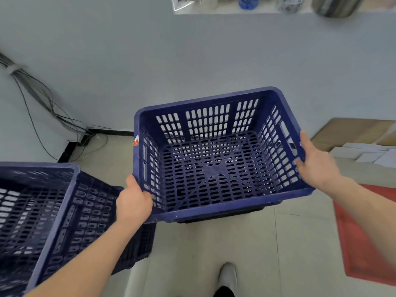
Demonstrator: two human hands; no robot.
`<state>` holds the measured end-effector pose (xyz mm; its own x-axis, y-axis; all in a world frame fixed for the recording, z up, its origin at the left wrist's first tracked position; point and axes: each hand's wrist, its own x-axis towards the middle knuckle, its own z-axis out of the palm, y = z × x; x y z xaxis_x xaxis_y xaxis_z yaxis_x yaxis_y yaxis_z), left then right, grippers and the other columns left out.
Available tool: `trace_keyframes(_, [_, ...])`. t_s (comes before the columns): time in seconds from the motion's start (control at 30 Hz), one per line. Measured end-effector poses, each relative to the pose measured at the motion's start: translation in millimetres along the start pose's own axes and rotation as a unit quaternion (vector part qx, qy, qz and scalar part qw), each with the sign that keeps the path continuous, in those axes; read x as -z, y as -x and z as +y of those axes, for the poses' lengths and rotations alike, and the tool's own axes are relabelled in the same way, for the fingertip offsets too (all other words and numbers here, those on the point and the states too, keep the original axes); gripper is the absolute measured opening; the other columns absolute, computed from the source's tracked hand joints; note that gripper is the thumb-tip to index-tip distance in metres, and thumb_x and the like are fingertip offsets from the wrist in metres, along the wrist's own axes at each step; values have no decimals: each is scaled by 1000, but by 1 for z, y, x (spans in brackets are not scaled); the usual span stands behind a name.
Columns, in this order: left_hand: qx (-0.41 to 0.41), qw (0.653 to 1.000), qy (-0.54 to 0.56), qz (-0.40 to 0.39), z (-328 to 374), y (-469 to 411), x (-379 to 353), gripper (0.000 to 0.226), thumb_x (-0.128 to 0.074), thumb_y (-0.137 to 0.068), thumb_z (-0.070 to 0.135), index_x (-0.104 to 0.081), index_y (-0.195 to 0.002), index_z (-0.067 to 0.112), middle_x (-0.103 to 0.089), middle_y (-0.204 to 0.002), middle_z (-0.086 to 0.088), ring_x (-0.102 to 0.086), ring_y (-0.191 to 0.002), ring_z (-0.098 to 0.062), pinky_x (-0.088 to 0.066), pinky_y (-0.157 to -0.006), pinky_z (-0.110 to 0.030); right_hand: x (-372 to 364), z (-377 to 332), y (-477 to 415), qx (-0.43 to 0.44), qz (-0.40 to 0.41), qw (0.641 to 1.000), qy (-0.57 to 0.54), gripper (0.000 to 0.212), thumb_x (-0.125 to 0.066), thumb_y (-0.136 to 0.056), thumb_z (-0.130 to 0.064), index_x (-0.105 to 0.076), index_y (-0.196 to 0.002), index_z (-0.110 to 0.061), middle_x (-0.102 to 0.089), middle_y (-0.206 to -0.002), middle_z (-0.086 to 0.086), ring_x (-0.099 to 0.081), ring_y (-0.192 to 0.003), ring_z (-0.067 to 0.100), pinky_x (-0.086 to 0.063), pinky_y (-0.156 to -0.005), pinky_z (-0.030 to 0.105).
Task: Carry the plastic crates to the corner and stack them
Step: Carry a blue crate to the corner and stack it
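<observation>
Carried crate [206, 120]: blue, slotted, empty. Judged clear of the floor, with its far-right corner riding higher than the near-left.

Second crate [53, 211]: same kind, below and left of the carried crate. It lies tipped, its near edge just beside the left forearm. Apart or touching, cannot tell.

Room corner [85, 138]: up and left of the carried crate, where the black skirting meets. Loose cables [42, 99] hang into it.

Left hand [134, 202]: grasps the carried crate's near-left corner, fingers curled over the rim to the inside, thumb up the outer wall.

Right hand [315, 163]: grasps the right rim, fingertips hooked inside, thumb along the top edge.

Step, as judged: carrying to the corner.
- Level the crate before setting it down.
- Keep both grips on the rim until it seats.
- Set it short of the cables so none is trapped beneath.
- Pass wide of the second crate.

Unclear:
- A dark band under the carried crate's near edge: its own base or another crate nested below, cannot tell.
- The second crate is cut off at the left and bottom edges and blurred.
- The sticker [136, 140] on the carried crate's left wall is unreadable.
</observation>
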<state>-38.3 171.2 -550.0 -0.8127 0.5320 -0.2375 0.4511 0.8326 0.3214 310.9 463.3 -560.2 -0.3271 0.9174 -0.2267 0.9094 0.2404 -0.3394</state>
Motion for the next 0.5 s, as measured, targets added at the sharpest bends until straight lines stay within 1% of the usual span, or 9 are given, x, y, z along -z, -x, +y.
trace_keyframes(0.07, [-28, 1000, -6, -11, 1, -12, 3, 37, -56, -91, 7, -39, -124, 1, -63, -95, -24, -53, -74, -35, -43, -65, -41, -4, 6, 15, -22, 7, 1000, 8, 84, -57, -99, -18, -3, -162, -34, -71, -110, 26, -64, -87, 45, -54, -80, 48])
trace_keyframes(0.2, [-82, 996, -19, -18, 1, -31, 7, 33, -55, -90, 6, -41, -119, 1, -64, -101, -27, -54, -77, -38, -40, -67, -41, -17, 14, 51, -76, 24, 997, 1, 86, -56, -97, -18, -1, -159, -39, -70, -105, 24, -60, -82, 41, -51, -74, 45])
trace_keyframes(0.27, [-104, 994, -32, -26, -2, -34, 9, 34, -55, -91, 7, -41, -121, 0, -64, -104, -28, -58, -84, -43, -37, -68, -39, -22, 13, 72, -100, 33, 994, -7, 85, -56, -97, -17, -2, -159, -39, -69, -104, 24, -58, -80, 41, -50, -73, 45])
trace_keyframes(0.37, [-136, 989, -44, -35, -8, -37, 16, 36, -54, -93, 7, -40, -125, -1, -63, -108, -30, -60, -96, -46, -35, -71, -38, -32, 6, 114, -136, 40, 990, -17, 86, -56, -95, -16, -4, -160, -39, -69, -107, 26, -62, -88, 47, -53, -80, 48])
trace_keyframes(0.5, [-179, 980, -65, -52, -17, -45, 21, 37, -53, -94, 8, -39, -126, 0, -62, -112, -30, -59, -98, -47, -35, -71, -39, -45, -11, 170, -188, 47, 981, -22, 87, -54, -97, -13, -1, -164, -30, -66, -118, 30, -62, -100, 50, -52, -89, 50])
